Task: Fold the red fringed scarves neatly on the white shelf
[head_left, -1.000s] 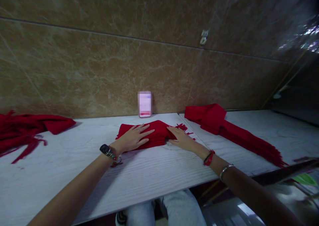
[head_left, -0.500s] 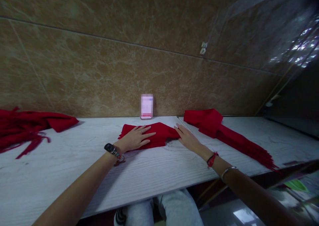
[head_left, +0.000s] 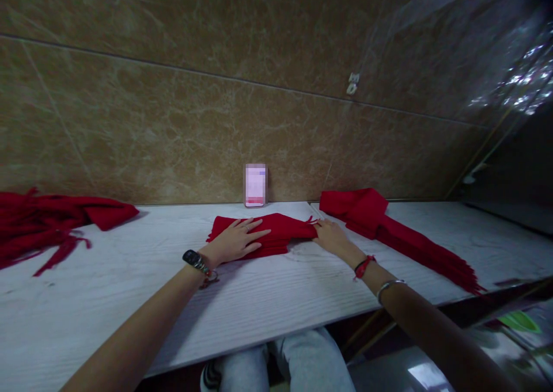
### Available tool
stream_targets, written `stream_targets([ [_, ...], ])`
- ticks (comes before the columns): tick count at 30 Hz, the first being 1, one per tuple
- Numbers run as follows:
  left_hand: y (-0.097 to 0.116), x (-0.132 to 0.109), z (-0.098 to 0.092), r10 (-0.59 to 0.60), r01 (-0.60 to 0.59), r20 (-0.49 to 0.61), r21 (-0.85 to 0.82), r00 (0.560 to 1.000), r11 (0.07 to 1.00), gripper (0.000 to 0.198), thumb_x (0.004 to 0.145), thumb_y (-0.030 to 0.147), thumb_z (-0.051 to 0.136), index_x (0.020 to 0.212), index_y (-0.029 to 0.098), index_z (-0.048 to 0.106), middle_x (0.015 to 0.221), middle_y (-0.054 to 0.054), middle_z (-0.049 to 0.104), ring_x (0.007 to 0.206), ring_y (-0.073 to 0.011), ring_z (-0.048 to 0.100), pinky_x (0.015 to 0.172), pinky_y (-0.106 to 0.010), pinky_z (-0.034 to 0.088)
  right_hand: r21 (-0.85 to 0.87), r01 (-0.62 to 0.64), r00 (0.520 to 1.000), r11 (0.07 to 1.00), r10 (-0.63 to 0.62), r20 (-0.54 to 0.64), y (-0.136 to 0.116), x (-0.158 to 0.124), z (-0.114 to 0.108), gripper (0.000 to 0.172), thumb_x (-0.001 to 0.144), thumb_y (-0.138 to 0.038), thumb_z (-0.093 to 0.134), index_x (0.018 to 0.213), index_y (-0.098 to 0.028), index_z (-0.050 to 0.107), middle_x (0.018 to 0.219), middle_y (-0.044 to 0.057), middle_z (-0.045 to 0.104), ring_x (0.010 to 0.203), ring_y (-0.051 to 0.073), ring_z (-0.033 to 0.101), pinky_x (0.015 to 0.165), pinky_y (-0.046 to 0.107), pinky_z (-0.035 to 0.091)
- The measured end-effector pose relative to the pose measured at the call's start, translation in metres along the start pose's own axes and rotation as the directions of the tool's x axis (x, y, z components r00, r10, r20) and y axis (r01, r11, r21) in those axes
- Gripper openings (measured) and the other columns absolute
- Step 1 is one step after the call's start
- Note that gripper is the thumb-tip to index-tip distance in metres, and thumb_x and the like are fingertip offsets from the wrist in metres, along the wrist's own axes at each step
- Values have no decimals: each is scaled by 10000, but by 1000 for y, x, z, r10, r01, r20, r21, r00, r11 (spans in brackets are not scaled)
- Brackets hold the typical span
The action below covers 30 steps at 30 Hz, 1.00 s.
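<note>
A folded red cloth point(head_left: 276, 231) with fringed ends lies at the middle of the pale wooden table point(head_left: 242, 300). My left hand point(head_left: 237, 239) rests flat on its left part, fingers spread. At the cloth's narrow right end, my right hand point(head_left: 330, 236) has its fingers closed on the fringed edge. Some strands stick out just above those fingertips.
Another folded red scarf point(head_left: 371, 213) lies to the right, its fringed end near the table's front edge. Loosely heaped red scarves point(head_left: 56, 219) lie at the far left. A phone point(head_left: 255, 185) leans upright against the brown marbled wall point(head_left: 181, 121).
My right hand has shifted slightly to the right, and its fingers have gone from spread to closed on the cloth's end. My left hand has stayed flat on the cloth.
</note>
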<state>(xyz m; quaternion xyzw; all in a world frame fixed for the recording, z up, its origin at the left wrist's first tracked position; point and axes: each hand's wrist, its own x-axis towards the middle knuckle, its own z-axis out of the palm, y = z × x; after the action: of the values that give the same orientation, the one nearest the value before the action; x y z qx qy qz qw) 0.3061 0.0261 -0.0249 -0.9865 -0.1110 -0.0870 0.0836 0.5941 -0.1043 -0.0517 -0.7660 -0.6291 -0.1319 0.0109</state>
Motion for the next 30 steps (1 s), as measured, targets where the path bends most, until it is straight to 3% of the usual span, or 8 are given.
stream_targets([
  [4, 1, 1, -1, -5, 5, -11, -22, 1000, 1000, 431, 939, 420, 313, 1362, 346, 328, 1454, -49, 289, 1296, -234, 310, 1033, -417, 236, 95, 194, 981, 976, -193, -24, 13, -1, -18, 531, 700, -99, 534, 1229, -105, 479, 1327, 175, 451, 1257, 260, 367, 1018, 416, 310],
  [8, -1, 1, 1, -1, 1, -22, -25, 1000, 1000, 429, 935, 423, 325, 1358, 352, 335, 1450, -39, 299, 1289, -231, 323, 1033, -411, 234, 278, 503, 857, 819, -515, -33, -2, 7, -30, 513, 694, -50, 459, 1190, -168, 509, 1249, 94, 534, 1157, 205, 474, 986, 385, 357],
  [10, -2, 0, 3, 7, -8, -36, -21, 999, 1000, 429, 935, 423, 326, 1358, 353, 336, 1449, -40, 301, 1292, -234, 318, 1033, -414, 232, 252, 465, 865, 849, -496, 73, 1, 9, -29, 449, 689, -48, 471, 1116, -155, 557, 1148, 100, 598, 1048, 211, 553, 918, 360, 414],
  [13, -3, 0, 5, 21, -22, -55, -13, 998, 1000, 433, 936, 419, 326, 1364, 352, 325, 1449, -45, 300, 1293, -238, 318, 1032, -419, 234, 85, 267, 937, 960, -279, 212, 26, 4, -26, 382, 701, -54, 492, 1062, -129, 591, 1080, 141, 630, 990, 236, 596, 854, 345, 450],
  [18, -4, 1, 6, 18, -18, -44, -1, 999, 1000, 431, 933, 431, 326, 1356, 352, 340, 1443, -49, 313, 1284, -238, 331, 1027, -421, 245, -19, 135, 960, 991, -126, 249, 63, -12, -32, 343, 716, -40, 486, 1029, -95, 615, 1073, 193, 627, 1027, 269, 587, 878, 369, 442],
  [24, 1, 0, 3, -9, 11, -64, 40, 998, 999, 430, 933, 444, 317, 1354, 358, 339, 1438, -44, 324, 1288, -248, 323, 1027, -449, 231, 240, 308, 945, 921, -325, 31, 10, 2, -30, 691, 738, -273, 588, 1353, -88, 335, 1409, 178, 350, 1304, 271, 301, 1058, 411, 270],
  [27, 5, -3, 0, -58, 66, -91, 92, 994, 994, 458, 922, 485, 320, 1351, 330, 359, 1434, -60, 330, 1299, -281, 293, 1024, -494, 205, 347, 367, 910, 863, -410, 56, -12, 9, -18, 681, 745, -218, 551, 1373, -110, 308, 1399, 155, 378, 1275, 244, 359, 1053, 383, 287],
  [30, 6, -7, -2, -89, 95, -64, 96, 994, 991, 496, 916, 509, 312, 1365, 299, 343, 1432, -70, 332, 1301, -275, 290, 1019, -470, 226, 355, 319, 930, 879, -362, 61, -17, 10, -4, 638, 717, -45, 434, 1348, -96, 358, 1358, 158, 436, 1226, 223, 431, 1027, 371, 324],
])
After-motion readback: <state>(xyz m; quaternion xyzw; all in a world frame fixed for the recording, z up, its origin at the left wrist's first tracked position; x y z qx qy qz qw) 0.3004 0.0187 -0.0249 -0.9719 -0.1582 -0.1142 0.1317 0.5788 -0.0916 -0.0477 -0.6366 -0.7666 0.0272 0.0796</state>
